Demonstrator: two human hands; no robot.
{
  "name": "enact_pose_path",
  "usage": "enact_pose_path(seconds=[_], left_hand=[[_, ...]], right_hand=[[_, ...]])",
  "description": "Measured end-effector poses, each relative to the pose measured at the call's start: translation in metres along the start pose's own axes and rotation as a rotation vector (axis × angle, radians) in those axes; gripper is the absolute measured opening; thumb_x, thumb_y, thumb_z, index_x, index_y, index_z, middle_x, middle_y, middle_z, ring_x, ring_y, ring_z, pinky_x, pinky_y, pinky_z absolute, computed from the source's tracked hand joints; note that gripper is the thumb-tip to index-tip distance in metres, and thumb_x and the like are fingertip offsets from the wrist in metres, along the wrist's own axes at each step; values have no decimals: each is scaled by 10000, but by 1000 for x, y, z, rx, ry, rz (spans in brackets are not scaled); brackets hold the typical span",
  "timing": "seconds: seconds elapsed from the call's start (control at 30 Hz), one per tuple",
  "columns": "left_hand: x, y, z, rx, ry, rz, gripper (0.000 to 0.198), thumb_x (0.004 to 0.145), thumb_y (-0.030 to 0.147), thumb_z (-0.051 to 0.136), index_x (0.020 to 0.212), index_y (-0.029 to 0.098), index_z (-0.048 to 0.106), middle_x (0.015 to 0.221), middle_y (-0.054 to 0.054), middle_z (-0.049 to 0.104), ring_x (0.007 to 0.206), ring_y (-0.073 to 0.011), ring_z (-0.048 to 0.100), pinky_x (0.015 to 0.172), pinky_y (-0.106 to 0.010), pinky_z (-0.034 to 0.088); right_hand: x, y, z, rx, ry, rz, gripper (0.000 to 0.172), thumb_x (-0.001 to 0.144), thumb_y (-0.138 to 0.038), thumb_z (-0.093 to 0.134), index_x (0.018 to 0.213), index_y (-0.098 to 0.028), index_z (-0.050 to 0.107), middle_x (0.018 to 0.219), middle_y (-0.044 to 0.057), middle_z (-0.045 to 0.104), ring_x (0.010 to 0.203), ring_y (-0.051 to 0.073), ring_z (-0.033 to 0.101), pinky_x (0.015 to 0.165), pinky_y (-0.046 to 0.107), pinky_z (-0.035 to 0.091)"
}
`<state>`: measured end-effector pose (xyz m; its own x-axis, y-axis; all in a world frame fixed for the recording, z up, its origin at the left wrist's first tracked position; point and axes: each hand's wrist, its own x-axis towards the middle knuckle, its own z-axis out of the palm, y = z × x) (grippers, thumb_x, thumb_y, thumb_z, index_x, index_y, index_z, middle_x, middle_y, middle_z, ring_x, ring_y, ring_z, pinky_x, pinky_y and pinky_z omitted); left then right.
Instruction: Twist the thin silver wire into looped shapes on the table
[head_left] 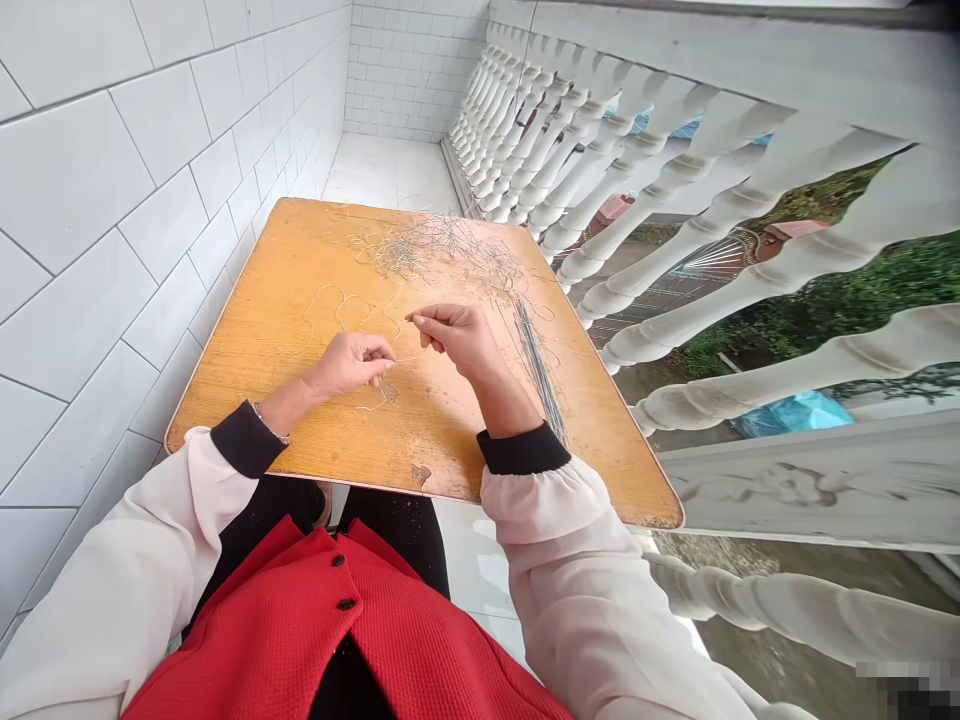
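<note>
My left hand (349, 365) is curled over the middle of a worn orange wooden board (247, 390), and a thin pale wire (382, 393) runs out from under its fingers. My right hand (457, 335) hangs just above the board, with its fingertips pinched together. Whether they hold a strand is too fine to tell. A tangled heap of fine wire (439, 248) lies beyond both hands. A loose looped strand (337, 305) lies to the left of it, and a bundle of straight wires (540, 370) lies to the right of my right hand.
A white tiled wall (165, 230) runs along the board's left side. A white balustrade (675, 230) stands to the right, with greenery beyond it. White floor tiles (390, 170) extend past the board. My pale sleeves and red vest (300, 620) fill the foreground.
</note>
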<state>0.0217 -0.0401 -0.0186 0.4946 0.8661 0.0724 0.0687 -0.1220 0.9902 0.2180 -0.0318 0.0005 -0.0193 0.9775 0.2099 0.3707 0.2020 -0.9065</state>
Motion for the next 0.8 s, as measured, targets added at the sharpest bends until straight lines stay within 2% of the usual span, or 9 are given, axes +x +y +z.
enact_pose_path(seconds=[0.1,0.2,0.27,0.33,0.53,0.8], left_hand=[[-2,8,-3,-22,-16,-68,159,745,14,623,642,135,631,477,52,580,401,-47,546,436,-143,425],[-4,16,-5,-44,-19,-145,191,767,-5,615,633,131,617,455,42,582,390,-49,537,414,-139,400],[-4,18,-5,-69,-4,-201,221,780,-16,608,617,133,600,437,42,570,380,-47,525,402,-137,378],[-3,16,-2,-97,24,-247,241,789,-20,606,605,135,586,438,43,567,373,-46,519,393,-141,364],[1,2,5,-135,62,-340,270,800,-33,597,595,140,562,468,35,589,371,-50,529,387,-155,346],[2,-4,6,-75,71,-274,237,833,-14,618,654,139,582,477,47,584,400,-57,553,415,-162,382]], right_hand=[[-1,3,0,-285,76,-147,220,863,-338,590,808,-187,739,579,3,633,528,127,519,552,274,404],[-3,4,4,-564,168,-307,264,923,-265,488,882,-191,738,806,67,747,709,176,648,700,311,466],[-4,5,8,-687,184,-354,294,952,-243,442,929,-192,731,916,96,767,800,201,679,755,327,472],[-4,6,11,-749,196,-362,311,973,-239,415,962,-194,722,940,106,769,821,211,684,766,330,471],[0,11,15,-742,151,-390,314,979,-246,421,958,-205,732,948,87,770,836,197,681,773,309,470],[1,8,9,-503,96,-296,244,905,-254,545,899,-192,781,871,70,777,755,192,683,740,317,492]])
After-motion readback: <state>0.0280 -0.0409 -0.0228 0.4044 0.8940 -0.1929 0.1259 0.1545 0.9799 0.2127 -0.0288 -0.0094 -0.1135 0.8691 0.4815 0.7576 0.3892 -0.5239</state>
